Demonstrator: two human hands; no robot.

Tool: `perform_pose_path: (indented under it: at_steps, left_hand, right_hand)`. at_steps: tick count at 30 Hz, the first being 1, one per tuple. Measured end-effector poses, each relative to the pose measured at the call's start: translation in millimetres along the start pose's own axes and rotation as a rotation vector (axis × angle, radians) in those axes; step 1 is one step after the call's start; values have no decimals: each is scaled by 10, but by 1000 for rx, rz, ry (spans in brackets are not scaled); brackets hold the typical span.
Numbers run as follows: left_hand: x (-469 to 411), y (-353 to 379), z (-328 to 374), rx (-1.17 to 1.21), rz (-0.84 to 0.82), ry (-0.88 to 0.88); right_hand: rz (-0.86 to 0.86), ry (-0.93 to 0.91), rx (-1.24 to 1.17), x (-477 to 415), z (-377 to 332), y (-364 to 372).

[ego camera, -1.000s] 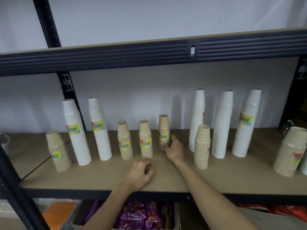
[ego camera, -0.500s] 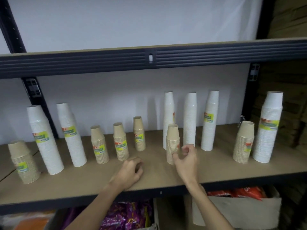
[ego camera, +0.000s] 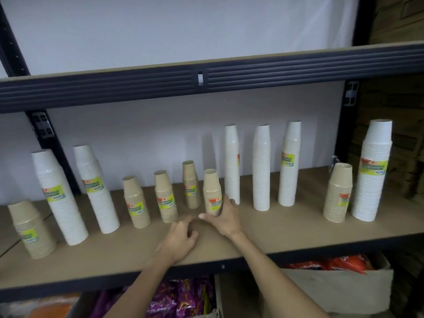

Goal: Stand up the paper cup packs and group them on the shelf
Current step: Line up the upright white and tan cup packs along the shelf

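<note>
On the middle shelf, near the centre of the view, the right hand has its fingers wrapped round the lower part of a small brown pack of paper cups, with the thumb at the pack's foot. The pack is upright. It cannot be told whether its base sits on the board or just above it. The left hand rests on the shelf at the pack's 7 o'clock, its fingers loosely curled and grasping nothing.

At the pack's 9 o'clock, three matching brown packs stand in a loose row. The nearest of them is at 10 o'clock, close but apart. At 3 o'clock stand three tall white packs, the first just beside the right hand.

Every pack in sight is already upright, so the step in hand looks like grouping: bringing this brown pack in with its three fellows. The next move likely calls for a short shift toward 9 o'clock. The pack has to stay vertical, since the low grip leaves its top free to sway. It should be set down close to the nearest brown pack without knocking it. The left hand lies partly in that path and may need to draw back or steady the row.
</note>
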State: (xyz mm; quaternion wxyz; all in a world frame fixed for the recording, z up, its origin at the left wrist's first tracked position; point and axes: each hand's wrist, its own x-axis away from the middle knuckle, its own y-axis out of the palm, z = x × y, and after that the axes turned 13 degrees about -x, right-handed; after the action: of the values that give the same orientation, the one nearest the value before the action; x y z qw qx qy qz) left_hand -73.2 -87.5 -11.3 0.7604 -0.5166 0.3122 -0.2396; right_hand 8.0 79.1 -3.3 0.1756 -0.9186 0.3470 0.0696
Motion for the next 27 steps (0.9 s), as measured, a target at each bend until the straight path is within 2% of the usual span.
perform_pose_path:
  at_steps: [4,9,14,16,18,21,23,27]
  left_hand:
    - [-25,18,19,-11,12,55]
    - [-19,-7,25,-9,15,66]
    - [2,-29,13,-4,-21,62]
    - [4,-21,1,1,-24,61]
    - [0,-5,-3,1,-24,65]
    - [-25,21,-6,13,9,71]
    - [-60,43,-10,11,34,76]
    - [-81,84,-29,13,45,87]
  right_hand:
    - [-89,-9,-34,-10,110,-70]
    - [33,11,122,-19,24,37]
    - [41,42,227,-30,-18,80]
    - [32,35,157,-20,-3,46]
    - [48,46,-36,2,12,-61]
    - [216,13,-282,69,60,-250]
    - [309,-12,-300,52,117,-296]
    - [325,12,-166,-122,83,-226]
